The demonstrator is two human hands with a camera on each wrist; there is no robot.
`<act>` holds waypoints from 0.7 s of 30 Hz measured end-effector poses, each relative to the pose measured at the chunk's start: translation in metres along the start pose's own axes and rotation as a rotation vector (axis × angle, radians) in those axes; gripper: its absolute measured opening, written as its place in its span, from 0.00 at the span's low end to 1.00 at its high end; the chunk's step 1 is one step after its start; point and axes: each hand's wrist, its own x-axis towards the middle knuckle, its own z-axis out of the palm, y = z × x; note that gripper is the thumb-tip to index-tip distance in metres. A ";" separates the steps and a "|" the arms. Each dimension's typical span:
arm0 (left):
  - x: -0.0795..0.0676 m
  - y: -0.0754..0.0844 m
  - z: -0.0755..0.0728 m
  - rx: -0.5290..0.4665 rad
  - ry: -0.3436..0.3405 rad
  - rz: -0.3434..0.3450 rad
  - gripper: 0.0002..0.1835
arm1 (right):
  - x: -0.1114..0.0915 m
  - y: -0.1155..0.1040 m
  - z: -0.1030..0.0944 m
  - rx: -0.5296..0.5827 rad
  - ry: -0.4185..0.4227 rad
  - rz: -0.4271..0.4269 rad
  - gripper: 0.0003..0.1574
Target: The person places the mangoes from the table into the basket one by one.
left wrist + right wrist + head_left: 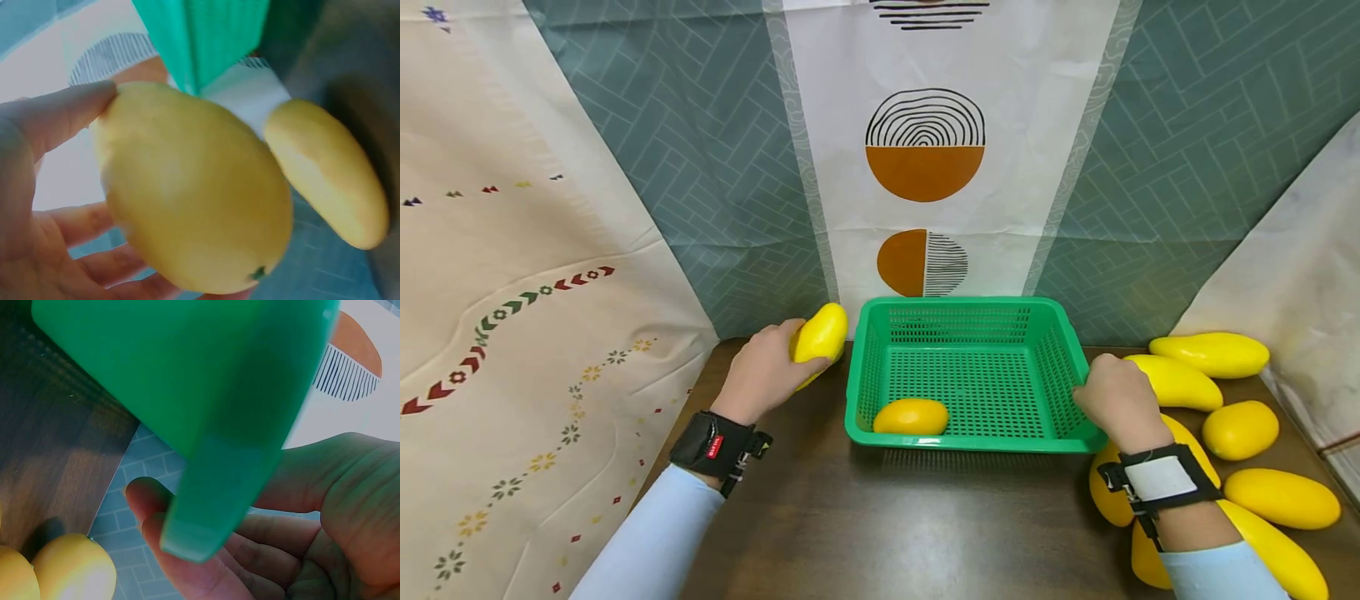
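My left hand (767, 367) holds a yellow mango (823, 332) in the air, just left of the green plastic basket (973, 443). In the left wrist view the thumb and fingers spread around this mango (194, 187), and a green stem spot shows on it. A second mango (328, 175) lies on the table close behind it. My right hand (1122, 400) grips the basket's right rim; the right wrist view shows its fingers (187, 575) curled under the rim (219, 500). One orange-yellow mango (912, 417) lies inside the basket, at its near left corner.
Several mangoes (1240, 429) lie on the dark wooden table (880, 525) to the right, some beneath my right forearm. A patterned cloth (925, 267) hangs right behind the basket. Pale cloth (550, 350) borders the table on the left.
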 end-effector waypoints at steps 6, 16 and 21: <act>0.019 0.036 0.002 -0.019 0.099 0.091 0.37 | 0.000 0.000 0.000 -0.006 -0.007 0.009 0.19; 0.044 0.087 0.025 -0.041 0.076 0.193 0.39 | 0.001 0.002 0.003 -0.008 0.013 0.010 0.19; 0.053 0.104 0.039 -0.046 0.030 0.256 0.40 | 0.001 0.000 0.002 -0.011 0.031 0.000 0.17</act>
